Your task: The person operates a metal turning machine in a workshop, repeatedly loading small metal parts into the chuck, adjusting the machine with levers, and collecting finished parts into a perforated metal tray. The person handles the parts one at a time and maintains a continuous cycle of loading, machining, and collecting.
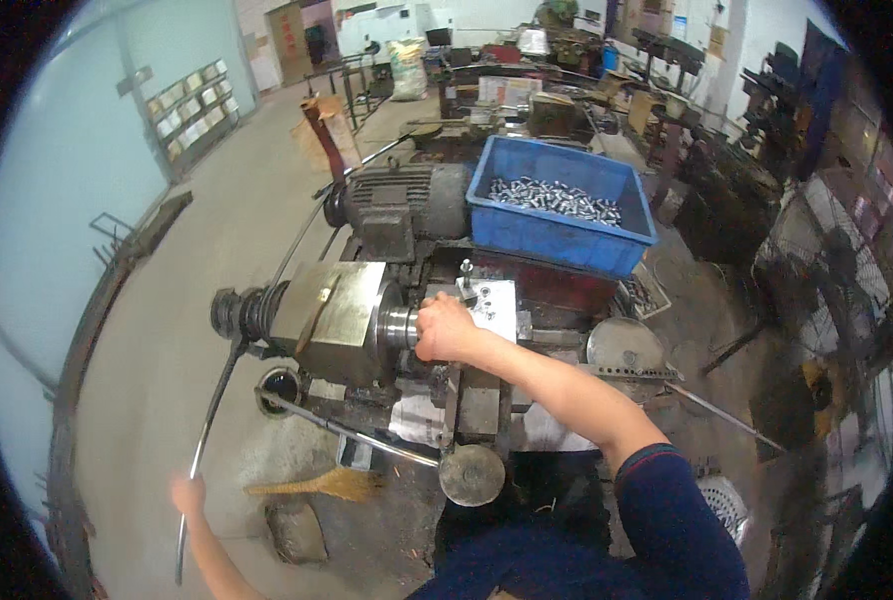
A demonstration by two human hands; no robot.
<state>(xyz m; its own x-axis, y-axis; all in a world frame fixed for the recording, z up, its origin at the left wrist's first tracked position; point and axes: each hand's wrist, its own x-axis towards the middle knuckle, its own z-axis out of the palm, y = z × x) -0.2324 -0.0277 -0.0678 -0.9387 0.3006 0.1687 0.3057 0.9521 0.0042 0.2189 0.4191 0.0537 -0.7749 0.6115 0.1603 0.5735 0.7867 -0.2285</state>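
My left hand is closed around a long metal lever that runs up to the left end of a small lathe's headstock. My right hand reaches across to the bright round spindle nose on the headstock's right side. Its fingers are curled in at the spindle's mouth, and whatever they hold is hidden behind the hand. Just beyond that hand, a white sheet with dark marks lies on the machine beside an upright bolt.
A blue crate of small shiny metal parts stands behind the lathe, right of a ribbed motor. A second rod ends at a round disc. Below are a straw broom and a can of dark liquid.
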